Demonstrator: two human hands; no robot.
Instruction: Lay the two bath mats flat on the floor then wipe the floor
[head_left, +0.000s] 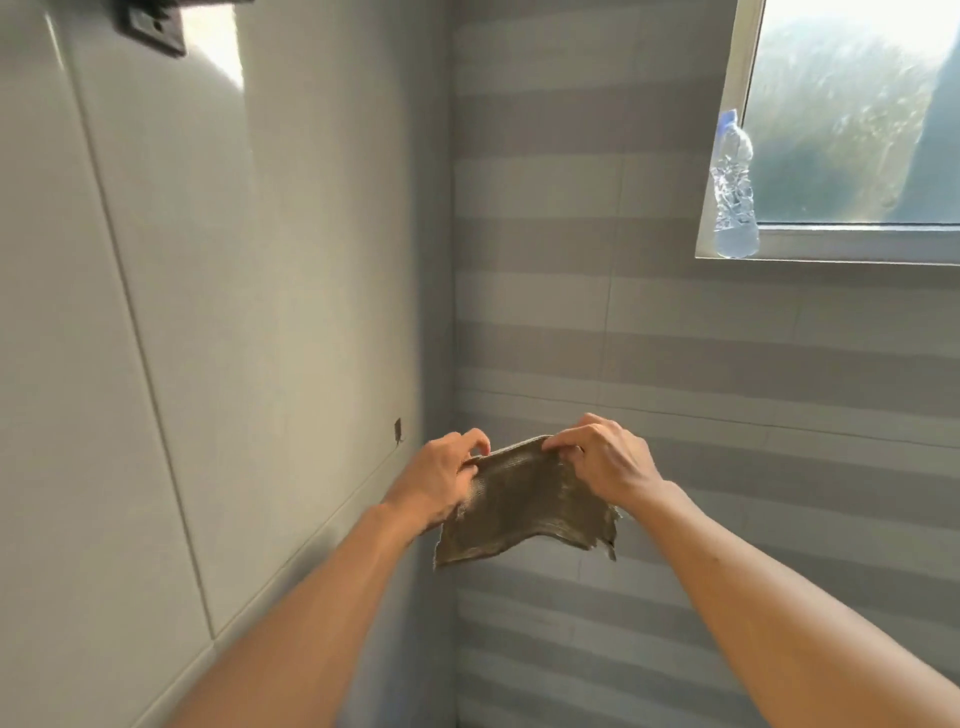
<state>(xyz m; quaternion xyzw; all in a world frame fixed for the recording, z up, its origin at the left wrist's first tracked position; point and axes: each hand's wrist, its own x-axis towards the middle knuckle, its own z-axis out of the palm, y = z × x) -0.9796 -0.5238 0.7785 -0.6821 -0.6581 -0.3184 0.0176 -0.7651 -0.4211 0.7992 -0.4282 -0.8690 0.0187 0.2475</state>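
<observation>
A small, worn, dark olive-brown cloth (524, 506) with frayed edges hangs in the air in front of a wall corner. My left hand (441, 480) pinches its upper left corner, and my right hand (602, 460) pinches its upper right corner. The cloth is stretched between the two hands and droops below them. No bath mat and no floor are in view.
A white tiled wall (182, 312) is on the left, and a grey striped tiled wall (727, 364) is on the right. A crumpled clear plastic bottle (733, 189) stands on the window sill (857, 247) at the upper right. A dark fixture (153, 28) sits at the top left.
</observation>
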